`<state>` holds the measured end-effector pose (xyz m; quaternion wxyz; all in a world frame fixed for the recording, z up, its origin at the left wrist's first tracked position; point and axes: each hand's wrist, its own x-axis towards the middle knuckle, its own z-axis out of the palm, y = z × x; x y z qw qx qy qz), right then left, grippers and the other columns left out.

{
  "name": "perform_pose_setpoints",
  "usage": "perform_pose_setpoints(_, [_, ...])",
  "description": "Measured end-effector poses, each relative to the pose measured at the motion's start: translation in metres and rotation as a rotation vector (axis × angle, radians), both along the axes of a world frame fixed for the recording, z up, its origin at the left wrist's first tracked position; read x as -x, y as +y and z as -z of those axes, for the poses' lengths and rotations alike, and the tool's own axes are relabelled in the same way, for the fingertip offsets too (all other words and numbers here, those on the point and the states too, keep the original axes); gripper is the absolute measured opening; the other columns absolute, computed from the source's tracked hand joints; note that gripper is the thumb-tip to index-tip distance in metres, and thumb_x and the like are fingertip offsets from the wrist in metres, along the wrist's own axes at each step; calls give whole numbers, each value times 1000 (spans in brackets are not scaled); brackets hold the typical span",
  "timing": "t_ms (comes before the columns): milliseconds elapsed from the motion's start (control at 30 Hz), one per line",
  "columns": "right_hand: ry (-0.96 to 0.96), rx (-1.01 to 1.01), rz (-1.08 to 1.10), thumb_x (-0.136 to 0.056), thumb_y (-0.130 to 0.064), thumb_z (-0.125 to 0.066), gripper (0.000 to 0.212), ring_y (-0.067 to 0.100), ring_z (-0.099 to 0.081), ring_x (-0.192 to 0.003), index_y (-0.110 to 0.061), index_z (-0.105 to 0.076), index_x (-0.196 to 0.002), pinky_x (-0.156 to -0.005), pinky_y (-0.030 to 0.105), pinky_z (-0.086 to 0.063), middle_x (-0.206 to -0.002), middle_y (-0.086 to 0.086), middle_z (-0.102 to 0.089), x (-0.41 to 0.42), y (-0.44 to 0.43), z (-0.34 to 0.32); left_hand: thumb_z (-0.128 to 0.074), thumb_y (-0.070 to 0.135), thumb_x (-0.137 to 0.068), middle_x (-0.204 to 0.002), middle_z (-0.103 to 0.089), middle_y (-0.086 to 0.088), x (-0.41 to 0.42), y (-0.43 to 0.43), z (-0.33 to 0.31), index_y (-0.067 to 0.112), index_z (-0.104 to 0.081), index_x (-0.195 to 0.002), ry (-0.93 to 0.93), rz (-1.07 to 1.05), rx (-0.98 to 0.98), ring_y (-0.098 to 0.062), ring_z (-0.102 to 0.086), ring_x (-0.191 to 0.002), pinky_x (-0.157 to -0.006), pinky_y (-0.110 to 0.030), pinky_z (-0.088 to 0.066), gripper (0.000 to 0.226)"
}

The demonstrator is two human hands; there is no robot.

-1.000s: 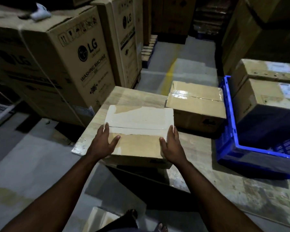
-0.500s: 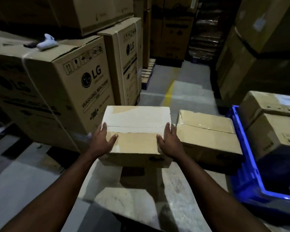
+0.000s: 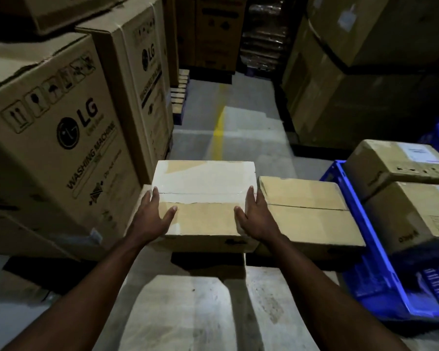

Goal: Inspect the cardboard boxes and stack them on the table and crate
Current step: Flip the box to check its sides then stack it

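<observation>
1. Two cardboard boxes at the far end of the table [image 3: 213, 312]: taped box [image 3: 203, 196] on the left, white tape across its top, and plain box [image 3: 307, 211] just beside it on the right.
2. Cannot tell whether the taped box rests on the table or hangs just clear of it; dark shadow under its near face.
3. Two more boxes inside the blue crate [image 3: 383, 274], right of the table: far crate box [image 3: 390, 160] and near crate box [image 3: 416, 214], each with a white label on top.
4. Left hand [image 3: 150, 221]: flat against the left side of the taped box, fingers straight and together, thumb spread onto the top.
5. Right hand [image 3: 257, 219]: mirrored on the right side, in the narrow gap next to the plain box, fingers straight, thumb on the top.
6. Taped box pressed between the two palms, hands held apart by it.
7. At left, two tall cartons marked LG: washing-machine carton [image 3: 61, 148] and rear carton [image 3: 142, 79].
8. One yellow line [image 3: 218, 127] along the floor beyond.
</observation>
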<state>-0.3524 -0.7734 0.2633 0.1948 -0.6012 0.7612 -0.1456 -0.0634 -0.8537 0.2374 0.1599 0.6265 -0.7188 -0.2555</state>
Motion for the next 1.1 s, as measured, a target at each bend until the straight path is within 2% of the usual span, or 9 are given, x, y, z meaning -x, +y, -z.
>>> perform_pose_setpoints(100, [115, -1, -8, -100, -55, -35, 81, 37, 6, -151, -8, -2, -157, -123, 49, -1, -164, 19, 2, 12, -11, 10, -48, 58, -93, -164, -7, -11, 10, -15, 9, 11, -6, -157, -10, 11, 1, -32, -24, -146, -112, -46, -33, 90])
perform_pose_setpoints(200, [142, -29, -23, -100, -57, -33, 81, 36, 6, -151, -5, -4, -156, -122, 49, 4, -164, 20, -3, 23, -18, 20, -50, 55, -94, -163, -12, -14, 20, -24, 15, 10, -8, -157, -21, 4, 4, -32, -21, -147, -113, -44, -30, 88])
perform_pose_setpoints(433, [139, -33, -20, -100, -56, -34, 82, 33, 7, -152, -4, -5, -157, -122, 47, 6, -164, 21, -3, 41, -25, 40, -52, 52, -94, -160, -20, -20, 38, -36, 28, 6, -15, -156, -31, 18, 28, -33, -21, -147, -115, -43, -27, 85])
perform_pose_setpoints(833, [117, -55, -34, -100, -55, -34, 82, 30, 12, -151, -6, -2, -157, -122, 45, 8, -164, 20, 3, 46, -24, 65, -49, 54, -95, -161, -18, -18, 45, -34, 45, 10, -12, -157, -84, 1, -24, -36, -24, -145, -111, -47, -32, 84])
perform_pose_setpoints(1100, [210, -53, -42, -96, -60, -21, 86, 28, 14, -151, -2, -1, -156, -123, 46, 6, -164, 19, 7, 43, -22, 76, -48, 53, -95, -162, -14, -17, 47, -34, 52, 11, -11, -157, -112, 24, -29, -36, -23, -146, -112, -48, -31, 83])
